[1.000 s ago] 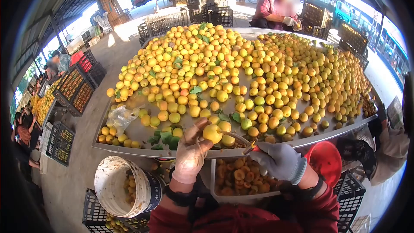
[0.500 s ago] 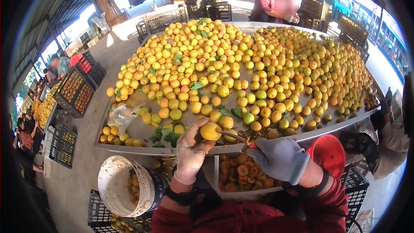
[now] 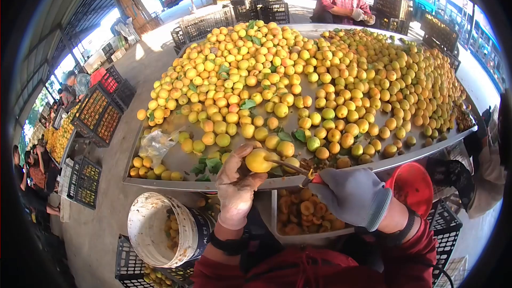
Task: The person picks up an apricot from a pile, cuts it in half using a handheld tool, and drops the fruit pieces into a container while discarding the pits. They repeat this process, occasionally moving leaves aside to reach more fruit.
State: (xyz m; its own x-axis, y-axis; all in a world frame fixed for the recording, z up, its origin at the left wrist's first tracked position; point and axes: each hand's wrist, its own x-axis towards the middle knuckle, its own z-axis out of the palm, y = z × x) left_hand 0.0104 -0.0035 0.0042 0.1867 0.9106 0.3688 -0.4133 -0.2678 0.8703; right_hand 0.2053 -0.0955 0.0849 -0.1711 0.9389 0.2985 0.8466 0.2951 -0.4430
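My left hand [image 3: 239, 186], in a thin pale glove stained brown, pinches a yellow apricot [image 3: 258, 160] above the near rim of the metal table [image 3: 213, 185]. In a thick grey glove, my right hand [image 3: 350, 193] is wrapped around a red-handled tool [image 3: 316, 178]. The tool's narrow, dark metal end reaches left to the side of the held apricot. Below my right hand is a white bin [image 3: 276, 218] with halved apricots [image 3: 304, 209] in it. A big heap of whole apricots [image 3: 250, 69] and some green leaves [image 3: 209, 166] lie on the tabletop beyond.
A stained white bucket [image 3: 146, 229] with some fruit inside stands left of my arms, over a black crate [image 3: 127, 266]. To the right hangs a red bucket [image 3: 413, 186]. A clear plastic bag [image 3: 157, 144] lies on the table. Across it sits another person [image 3: 341, 0].
The whole view has shifted slightly, with the table and buckets a little further right. Both hands keep nearly the same pose, with the apricot and tool still held together.
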